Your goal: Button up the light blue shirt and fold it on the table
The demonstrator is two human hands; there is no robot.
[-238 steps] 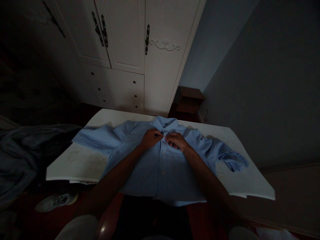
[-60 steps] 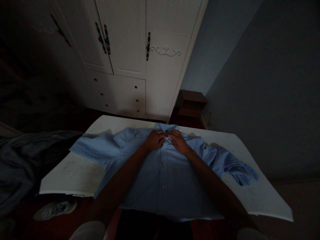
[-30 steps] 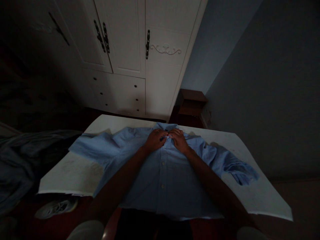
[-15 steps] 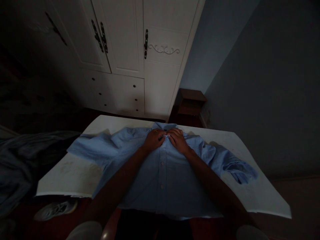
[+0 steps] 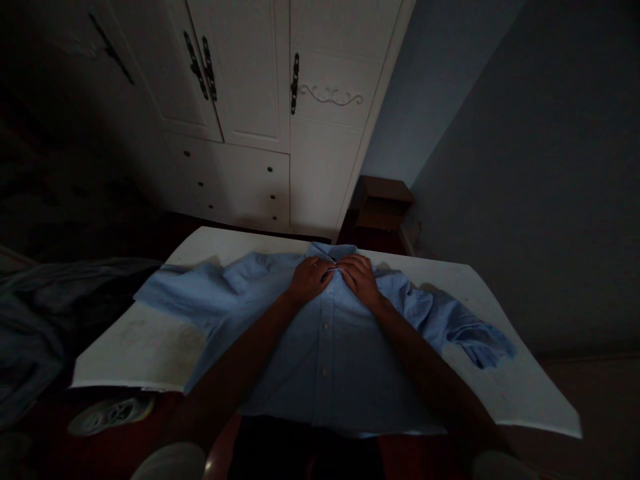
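Note:
A light blue button-up shirt (image 5: 295, 347) lies front side up, its sleeves spread to both sides and its collar (image 5: 333, 251) toward the far edge of the white table (image 5: 165, 347). Just below the collar, my left hand (image 5: 309, 279) pinches the front edge of the shirt. My right hand (image 5: 357, 277) meets it there, its fingers closed on the same strip of cloth. The fingertips of both hands nearly touch and hide the button between them. Lower on the front, several buttons show along the placket.
Behind the table stands a white wardrobe (image 5: 320, 160) with dark handles. A small brown cabinet (image 5: 385, 200) sits by the wall. Dark cloth (image 5: 30, 327) is heaped at the left, and a shoe (image 5: 111, 415) rests on the red floor below.
Both hands stay at the shirt's upper front with only slight finger movement. The collar opening shows a little more, and the view has tilted slightly.

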